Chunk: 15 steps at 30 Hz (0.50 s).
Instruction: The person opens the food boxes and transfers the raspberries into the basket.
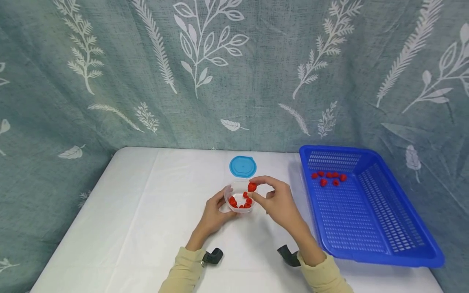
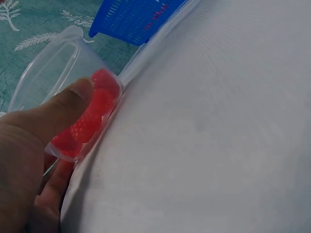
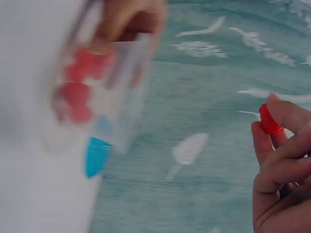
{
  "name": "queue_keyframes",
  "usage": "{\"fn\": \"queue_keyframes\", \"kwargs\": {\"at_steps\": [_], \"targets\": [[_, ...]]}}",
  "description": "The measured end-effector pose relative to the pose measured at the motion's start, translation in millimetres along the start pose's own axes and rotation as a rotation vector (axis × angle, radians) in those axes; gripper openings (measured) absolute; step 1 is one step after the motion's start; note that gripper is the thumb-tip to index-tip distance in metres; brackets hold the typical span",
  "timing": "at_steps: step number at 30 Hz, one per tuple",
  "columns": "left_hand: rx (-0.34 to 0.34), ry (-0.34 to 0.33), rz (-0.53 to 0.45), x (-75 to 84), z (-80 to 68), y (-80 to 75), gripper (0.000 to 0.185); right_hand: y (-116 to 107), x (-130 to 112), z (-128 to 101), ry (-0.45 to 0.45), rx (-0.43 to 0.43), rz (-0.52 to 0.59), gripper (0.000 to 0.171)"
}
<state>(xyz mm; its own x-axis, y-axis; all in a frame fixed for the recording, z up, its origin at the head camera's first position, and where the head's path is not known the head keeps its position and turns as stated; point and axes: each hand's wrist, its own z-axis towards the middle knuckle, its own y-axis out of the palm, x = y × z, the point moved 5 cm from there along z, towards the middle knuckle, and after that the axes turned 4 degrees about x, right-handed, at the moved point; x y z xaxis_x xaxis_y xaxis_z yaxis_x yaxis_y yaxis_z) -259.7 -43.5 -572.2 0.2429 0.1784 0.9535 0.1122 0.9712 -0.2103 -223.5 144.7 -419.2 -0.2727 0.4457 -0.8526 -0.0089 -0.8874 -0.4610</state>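
My left hand (image 1: 213,215) grips a clear plastic container (image 1: 228,194) by its side, the thumb along the near wall. Several red raspberries (image 2: 92,116) lie on the container's bottom. Over its right rim, my right hand (image 1: 280,203) pinches one more raspberry (image 3: 270,120) between thumb and fingertips. Just behind the container, a round blue lid (image 1: 243,167) lies flat on the white table.
To the right stands a large blue plastic basket (image 1: 359,219) with perforated walls, several raspberries (image 1: 329,175) grouped toward its back left. White cloth covers the table (image 1: 146,228). A green leaf-patterned curtain (image 1: 256,81) hangs right behind it.
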Motion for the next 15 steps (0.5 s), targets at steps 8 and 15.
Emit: {"fn": "queue_keyframes", "kwargs": {"at_steps": [8, 15], "targets": [[0.027, 0.009, -0.008, 0.4, 0.4, 0.7, 0.086, -54, -36, -5, -0.083, 0.058, -0.046, 0.030], [0.030, 0.003, -0.004, 10.7, -1.2, 2.7, 0.086, -119, -18, 17, -0.010, 0.129, -0.148, 0.031]]}}
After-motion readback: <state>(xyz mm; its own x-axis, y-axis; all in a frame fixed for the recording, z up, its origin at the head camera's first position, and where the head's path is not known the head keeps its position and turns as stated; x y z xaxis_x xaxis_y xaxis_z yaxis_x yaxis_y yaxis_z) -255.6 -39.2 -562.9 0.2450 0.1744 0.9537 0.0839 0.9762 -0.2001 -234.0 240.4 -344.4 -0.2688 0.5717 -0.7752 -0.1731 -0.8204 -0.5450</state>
